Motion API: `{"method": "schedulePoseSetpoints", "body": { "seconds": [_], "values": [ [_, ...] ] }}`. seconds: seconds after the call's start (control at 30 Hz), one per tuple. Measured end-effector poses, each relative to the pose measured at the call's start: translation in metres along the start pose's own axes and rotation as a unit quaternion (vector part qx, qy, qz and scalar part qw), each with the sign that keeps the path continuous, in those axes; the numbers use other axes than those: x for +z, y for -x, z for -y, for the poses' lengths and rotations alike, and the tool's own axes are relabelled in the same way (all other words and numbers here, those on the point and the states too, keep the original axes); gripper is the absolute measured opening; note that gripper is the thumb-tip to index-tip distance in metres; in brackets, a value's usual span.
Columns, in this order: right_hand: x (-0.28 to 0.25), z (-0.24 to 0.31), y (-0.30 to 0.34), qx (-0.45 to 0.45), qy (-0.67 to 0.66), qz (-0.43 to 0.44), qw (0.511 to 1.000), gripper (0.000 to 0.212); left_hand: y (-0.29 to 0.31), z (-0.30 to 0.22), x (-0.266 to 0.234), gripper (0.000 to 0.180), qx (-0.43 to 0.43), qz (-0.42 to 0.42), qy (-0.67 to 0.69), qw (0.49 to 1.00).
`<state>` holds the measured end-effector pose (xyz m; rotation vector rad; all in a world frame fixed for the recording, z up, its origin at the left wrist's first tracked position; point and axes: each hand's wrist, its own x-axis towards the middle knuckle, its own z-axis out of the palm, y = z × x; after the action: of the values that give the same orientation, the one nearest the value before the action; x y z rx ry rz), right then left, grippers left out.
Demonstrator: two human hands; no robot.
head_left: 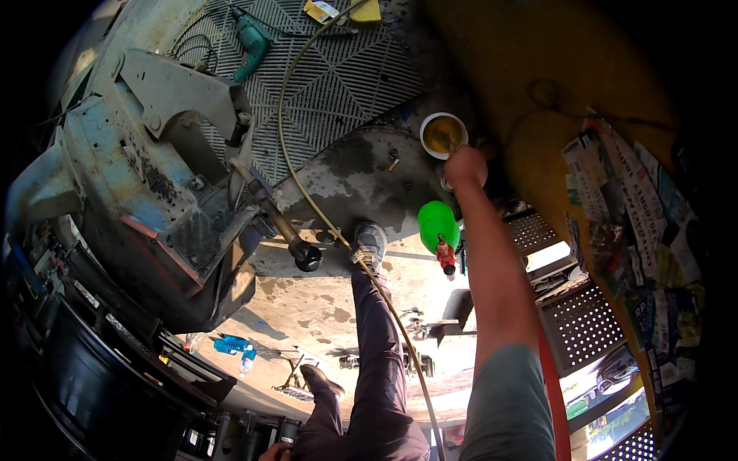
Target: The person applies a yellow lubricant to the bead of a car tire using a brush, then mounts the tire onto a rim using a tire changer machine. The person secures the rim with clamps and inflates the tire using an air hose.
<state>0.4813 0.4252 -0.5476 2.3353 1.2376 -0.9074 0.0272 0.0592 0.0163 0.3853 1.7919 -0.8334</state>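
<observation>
My right hand (467, 167) is closed at the near rim of a white tub (424, 137) with yellow-brown contents. A thin piece seems to run from the fingers into the tub, but its kind does not show. Close by, on the near side of that hand, a bright green bottle (438, 224) with a red nozzle stands or lies on the floor. Only a sliver of my left hand (274, 452) shows at the lower edge, beside a dark cylinder (288, 432); whether its fingers grip that is unclear.
A yellowish hose (290, 157) runs across the floor past my shoe (370, 244). Worn metal bodywork (127, 165) fills the left side. A green drill (252, 46) lies on a grated mat (338, 92). Paper-covered yellow sheeting (607, 177) stands right; a blue bottle (232, 345) lies lower left.
</observation>
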Motion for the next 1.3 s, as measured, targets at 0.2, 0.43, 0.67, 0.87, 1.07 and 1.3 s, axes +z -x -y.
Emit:
{"method": "schedulePoseSetpoints", "body": {
  "seconds": [0.2,0.43,0.67,0.87,1.07,1.3],
  "values": [
    [-0.006,0.012,-0.019,-0.045,-0.047,-0.038,0.997,0.025,0.000,0.003,-0.008,0.029,-0.021,0.008,0.005,1.000],
    [0.013,0.004,0.004,-0.058,0.009,0.006,0.998,0.022,0.001,-0.009,-0.014,0.026,-0.018,-0.006,-0.043,0.999],
    [0.004,-0.008,-0.019,0.005,-0.036,-0.024,0.999,0.022,-0.002,-0.004,-0.009,0.024,0.013,-0.013,0.021,1.000],
    [0.012,0.003,-0.021,-0.040,-0.014,-0.016,0.999,0.024,-0.004,0.007,-0.004,0.025,0.027,-0.019,0.003,0.999],
    [0.012,-0.001,-0.001,-0.026,0.015,-0.006,1.000,0.023,0.001,-0.003,0.000,0.025,0.001,-0.004,-0.005,1.000],
    [-0.001,-0.004,-0.023,-0.010,-0.049,-0.036,0.998,0.021,0.008,0.001,-0.002,0.025,0.015,0.003,-0.026,1.000]
  ]
}}
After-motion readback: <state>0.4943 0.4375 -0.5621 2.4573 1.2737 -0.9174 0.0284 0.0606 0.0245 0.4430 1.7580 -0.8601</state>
